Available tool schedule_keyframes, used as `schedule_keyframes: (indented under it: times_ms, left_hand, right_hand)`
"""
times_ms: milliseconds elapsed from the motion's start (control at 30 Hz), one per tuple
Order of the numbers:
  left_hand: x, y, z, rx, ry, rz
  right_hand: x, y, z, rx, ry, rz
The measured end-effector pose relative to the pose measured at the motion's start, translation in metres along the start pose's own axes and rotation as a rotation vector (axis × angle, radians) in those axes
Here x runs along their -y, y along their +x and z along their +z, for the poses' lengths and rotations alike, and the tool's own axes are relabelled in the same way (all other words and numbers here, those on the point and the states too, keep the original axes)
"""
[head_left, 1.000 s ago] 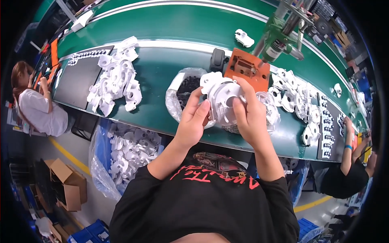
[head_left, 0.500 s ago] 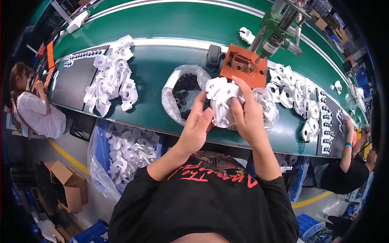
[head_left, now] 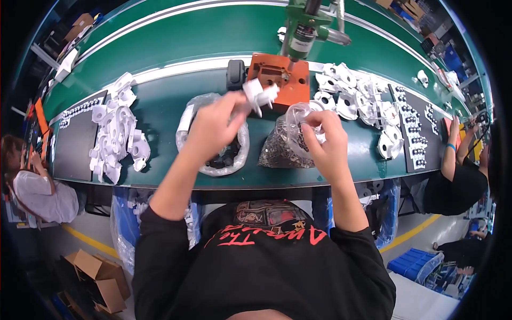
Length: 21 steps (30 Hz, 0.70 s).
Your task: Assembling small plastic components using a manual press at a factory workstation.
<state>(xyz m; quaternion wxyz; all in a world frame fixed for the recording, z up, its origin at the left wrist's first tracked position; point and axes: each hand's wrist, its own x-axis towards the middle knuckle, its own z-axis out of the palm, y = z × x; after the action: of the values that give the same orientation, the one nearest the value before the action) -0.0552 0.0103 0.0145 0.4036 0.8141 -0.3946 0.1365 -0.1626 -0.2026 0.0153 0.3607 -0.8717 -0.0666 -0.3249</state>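
Observation:
My left hand is closed on a white plastic housing, slightly blurred, at the near left corner of an orange fixture block. The hand partly hides the clear bag of black parts below it. Over a clear bag of small metal screws is my right hand, thumb and forefinger bent toward each other near the bag's mouth. Whatever lies between those fingertips is too small to make out. A green press stands over the fixture.
White housings lie heaped at the left and right. Dark boards with small parts flank them. A black box-shaped object sits beside the fixture. Seated co-workers work on both sides. Blue bins stand under the table edge.
Both hands held the housing together before; now my left hand alone carries it, up by the fixture. The right hand has let go and moved to the screw bag. The view has shifted right.

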Motion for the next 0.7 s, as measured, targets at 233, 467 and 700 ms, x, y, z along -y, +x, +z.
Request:
schedule_keyframes:
  times_ms: [233,467,700]
  left_hand:
    - [0.066,0.075,0.072,0.095,0.472,0.328]
    - [0.063,0.087,0.088,0.213,0.486,0.377]
    - [0.077,0.089,0.083,0.373,0.411,0.316]
  right_hand:
    - [-0.022,-0.024,0.005,0.258,-0.047,0.094]
    - [-0.023,-0.025,0.003,0.211,-0.067,0.067]
    - [-0.021,-0.019,0.002,0.327,-0.108,0.066]
